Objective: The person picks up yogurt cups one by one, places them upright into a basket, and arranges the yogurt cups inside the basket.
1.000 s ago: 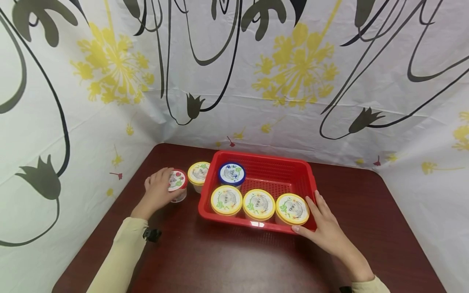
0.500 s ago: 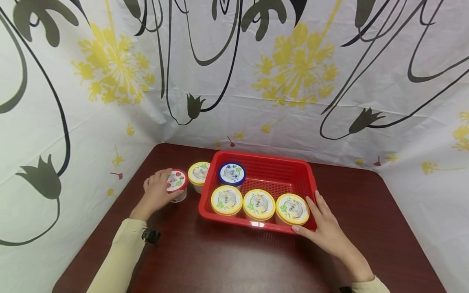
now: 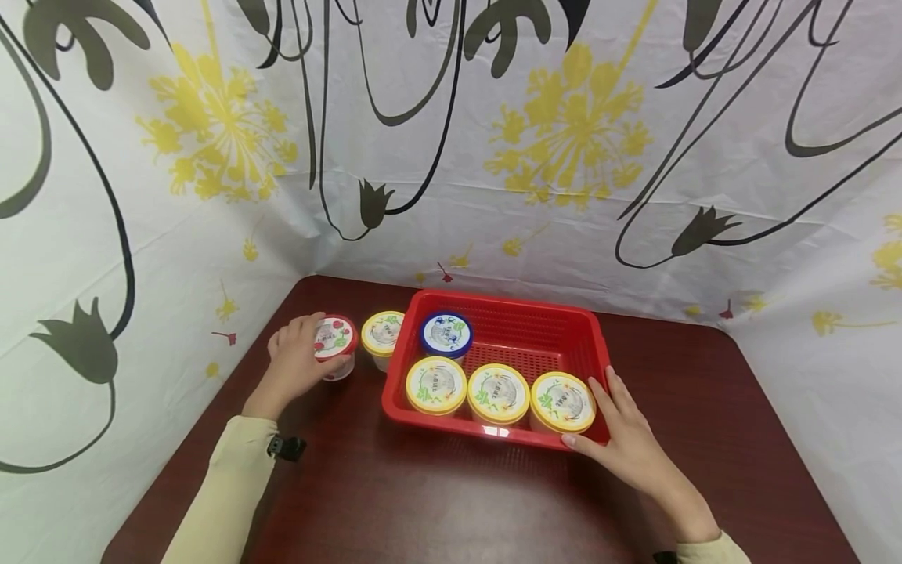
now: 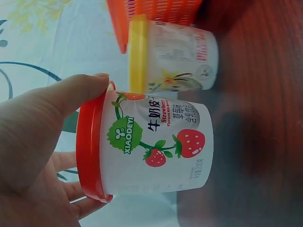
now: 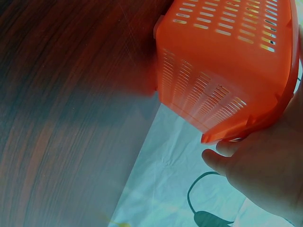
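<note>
My left hand point(image 3: 292, 364) holds a strawberry milk tub point(image 4: 156, 146) by its red lid, thumb on one side and fingers on the other. Whether the tub's base touches the table cannot be told. Just right of it stands a yellow-lidded tub point(image 3: 381, 335), outside the red plastic basket point(image 3: 514, 307). My right hand point(image 3: 630, 442) grips the basket's near right corner, with the thumb at the front rim and fingers over the right rim. Inside the basket, several yellow-lidded tubs point(image 3: 498, 394) line the front, and a blue-lidded tub point(image 3: 446, 335) sits behind the leftmost.
The dark red-brown table point(image 3: 437, 501) has rounded far corners. A white patterned cloth point(image 3: 451, 157) hangs behind it and along both sides. The basket's back right part holds no tub.
My left hand has shifted slightly left and away from me, carrying the strawberry tub with it. The right hand and basket have stayed in place.
</note>
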{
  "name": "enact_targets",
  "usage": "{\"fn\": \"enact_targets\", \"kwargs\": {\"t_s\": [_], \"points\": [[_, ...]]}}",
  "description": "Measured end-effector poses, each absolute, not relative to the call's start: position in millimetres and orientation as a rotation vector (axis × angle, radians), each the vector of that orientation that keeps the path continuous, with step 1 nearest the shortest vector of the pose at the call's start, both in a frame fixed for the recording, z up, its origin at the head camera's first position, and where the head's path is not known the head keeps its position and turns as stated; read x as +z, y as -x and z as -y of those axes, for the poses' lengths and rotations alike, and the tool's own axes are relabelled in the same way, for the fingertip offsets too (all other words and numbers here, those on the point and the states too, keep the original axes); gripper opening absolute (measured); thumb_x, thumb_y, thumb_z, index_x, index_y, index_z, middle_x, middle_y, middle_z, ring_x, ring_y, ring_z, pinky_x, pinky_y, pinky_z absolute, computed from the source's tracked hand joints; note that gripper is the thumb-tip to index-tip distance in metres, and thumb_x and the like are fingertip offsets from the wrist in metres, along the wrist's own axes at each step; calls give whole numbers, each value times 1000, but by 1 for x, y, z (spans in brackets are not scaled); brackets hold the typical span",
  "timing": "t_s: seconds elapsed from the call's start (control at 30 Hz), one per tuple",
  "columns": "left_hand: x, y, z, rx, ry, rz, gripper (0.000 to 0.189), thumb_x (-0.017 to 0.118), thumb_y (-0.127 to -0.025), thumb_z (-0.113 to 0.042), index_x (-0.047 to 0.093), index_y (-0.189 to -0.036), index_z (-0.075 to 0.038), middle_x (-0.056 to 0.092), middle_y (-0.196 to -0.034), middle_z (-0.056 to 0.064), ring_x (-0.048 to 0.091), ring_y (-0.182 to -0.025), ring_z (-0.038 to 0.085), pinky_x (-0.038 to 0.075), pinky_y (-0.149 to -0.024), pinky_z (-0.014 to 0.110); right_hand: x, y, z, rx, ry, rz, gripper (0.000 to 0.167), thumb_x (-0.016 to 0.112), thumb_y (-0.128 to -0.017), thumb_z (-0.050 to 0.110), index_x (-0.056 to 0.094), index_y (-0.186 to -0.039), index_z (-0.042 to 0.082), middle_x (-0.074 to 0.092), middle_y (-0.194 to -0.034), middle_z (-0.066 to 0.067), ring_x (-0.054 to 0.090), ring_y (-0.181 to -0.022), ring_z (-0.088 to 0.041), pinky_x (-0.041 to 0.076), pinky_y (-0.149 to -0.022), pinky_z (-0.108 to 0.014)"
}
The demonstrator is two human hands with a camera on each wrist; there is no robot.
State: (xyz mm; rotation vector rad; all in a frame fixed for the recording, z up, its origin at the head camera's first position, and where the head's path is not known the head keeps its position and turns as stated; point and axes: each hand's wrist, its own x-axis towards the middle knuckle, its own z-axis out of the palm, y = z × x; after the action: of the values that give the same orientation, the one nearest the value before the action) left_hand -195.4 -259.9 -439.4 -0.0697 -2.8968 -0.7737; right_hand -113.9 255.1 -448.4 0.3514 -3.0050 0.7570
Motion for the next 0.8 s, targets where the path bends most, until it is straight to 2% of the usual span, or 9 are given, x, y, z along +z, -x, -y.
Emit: {"fn": "enact_targets", "kwargs": {"t_s": [0.27, 0.5, 0.8], "points": [[-419, 201, 258, -746, 79, 2865, 96, 81, -78, -41, 28, -151, -7, 36, -147, 26, 31, -130, 44, 17, -111, 66, -449, 114, -256, 756, -341, 3012, 105, 76, -78, 56, 26, -156, 5, 7, -166, -20, 13, -150, -48, 30, -102, -79], [-401, 206, 251, -728, 95, 2819, 96, 82, -77, -40, 30, -150, -7, 37, -146, 25, 31, -131, 45, 21, -108, 68, -450, 114, -255, 765, -344, 3011, 105, 76, -78, 55, 27, -156, 5, 7, -166, -21, 13, -149, -48, 31, -101, -79], [-391, 211, 245, -738, 95, 2819, 94, 82, -77, -39, 30, -149, -7, 36, -147, 25, 31, -133, 44, 19, -111, 68, -448, 113, -254, 764, -343, 3020, 105, 76, -78, 56, 25, -156, 6, 6, -166, -20, 13, -150, -48, 32, -100, -79]]}}
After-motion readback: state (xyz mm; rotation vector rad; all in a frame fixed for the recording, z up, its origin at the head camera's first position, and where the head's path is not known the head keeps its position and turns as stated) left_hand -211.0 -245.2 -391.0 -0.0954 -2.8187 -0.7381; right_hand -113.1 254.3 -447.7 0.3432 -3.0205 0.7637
